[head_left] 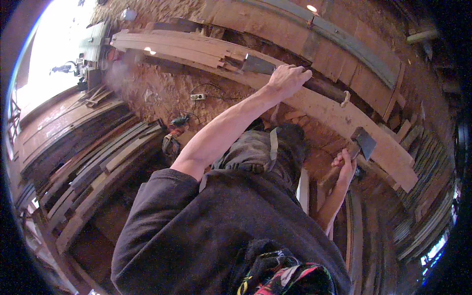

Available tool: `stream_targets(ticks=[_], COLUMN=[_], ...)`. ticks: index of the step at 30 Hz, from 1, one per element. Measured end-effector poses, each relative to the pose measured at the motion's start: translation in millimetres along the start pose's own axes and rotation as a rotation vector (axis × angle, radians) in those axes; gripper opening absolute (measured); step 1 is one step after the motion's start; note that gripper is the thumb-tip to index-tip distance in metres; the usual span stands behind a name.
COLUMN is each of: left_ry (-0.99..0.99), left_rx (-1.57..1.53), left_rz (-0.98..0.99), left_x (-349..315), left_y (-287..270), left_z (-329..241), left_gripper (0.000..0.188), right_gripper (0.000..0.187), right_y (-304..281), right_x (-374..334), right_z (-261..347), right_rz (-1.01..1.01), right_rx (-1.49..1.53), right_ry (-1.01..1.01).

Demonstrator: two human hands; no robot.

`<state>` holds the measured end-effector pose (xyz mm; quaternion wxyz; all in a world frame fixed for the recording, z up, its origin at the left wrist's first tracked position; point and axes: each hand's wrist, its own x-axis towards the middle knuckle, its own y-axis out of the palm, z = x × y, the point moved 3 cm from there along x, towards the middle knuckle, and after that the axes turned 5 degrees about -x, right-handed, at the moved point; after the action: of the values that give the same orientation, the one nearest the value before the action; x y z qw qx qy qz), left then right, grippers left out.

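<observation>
Grey-bladed chisel (261, 66) near the far edge of a plank (346, 116), fingers of the left hand (289, 81) curled round it, could skid on splintered wood (228, 61) (ragged beside the blade (254, 63)) if gripped slackly, while the right hand (345, 162) wraps its fingers around a metal-headed tool (365, 142).

Boards (125, 155) lie left of the beam (339, 110) (power strip (198, 97) between)

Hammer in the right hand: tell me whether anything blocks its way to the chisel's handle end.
Nothing visible stands between the hammer and the handle end of the chisel; the left hand grips nearer the blade, and the plank appears to lie below.
</observation>
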<state>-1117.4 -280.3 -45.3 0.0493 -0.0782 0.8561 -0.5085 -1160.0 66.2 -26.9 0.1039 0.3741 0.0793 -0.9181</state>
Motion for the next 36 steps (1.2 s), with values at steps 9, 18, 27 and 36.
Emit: stream_targets(ticks=[9,18,27,36], left_ry=[0.048,-0.057,-0.056,0.043], left_rx=[-0.041,0.074,0.087,0.039], left_rz=[-0.021,0.056,0.083,-0.098], left_x=[-1,-12,-16,-20], left_y=[5,-14,1,-16], left_z=[7,40,40,39], left_gripper=[0.028,0.027,0.02,0.021], right_gripper=[0.013,0.018,0.019,0.027], right_y=[94,92,71,75], right_x=[38,23,39,33], right_z=[-11,19,19,-14], right_rz=[0.125,0.057,-0.031,0.17], right_rx=[0.003,0.142,0.177,0.041], right_ry=[-0.156,-0.104,-0.168,-0.121])
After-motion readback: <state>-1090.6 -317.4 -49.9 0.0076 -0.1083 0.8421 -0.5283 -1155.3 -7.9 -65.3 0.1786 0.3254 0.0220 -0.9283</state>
